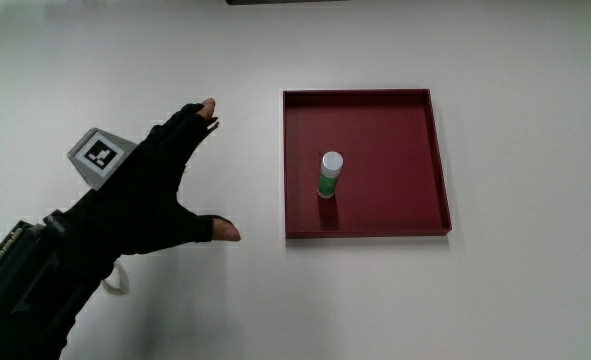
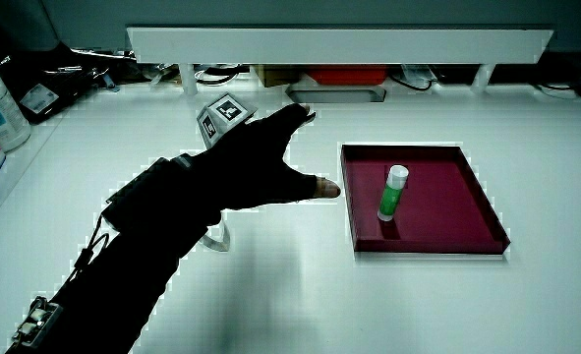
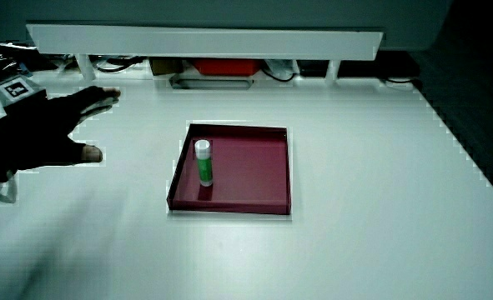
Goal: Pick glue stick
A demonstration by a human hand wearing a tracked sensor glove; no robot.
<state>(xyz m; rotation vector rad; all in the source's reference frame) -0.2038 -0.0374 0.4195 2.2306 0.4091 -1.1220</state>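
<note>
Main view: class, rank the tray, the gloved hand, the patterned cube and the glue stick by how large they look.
1. Tray
2. Hand
3. Patterned cube
4. Glue stick, seen standing upright

Overhead view, two oblique, sharing tray (image 1: 365, 95)

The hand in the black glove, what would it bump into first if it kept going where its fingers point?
Probably nothing on the table: the hand points past the red tray, not at it.
</note>
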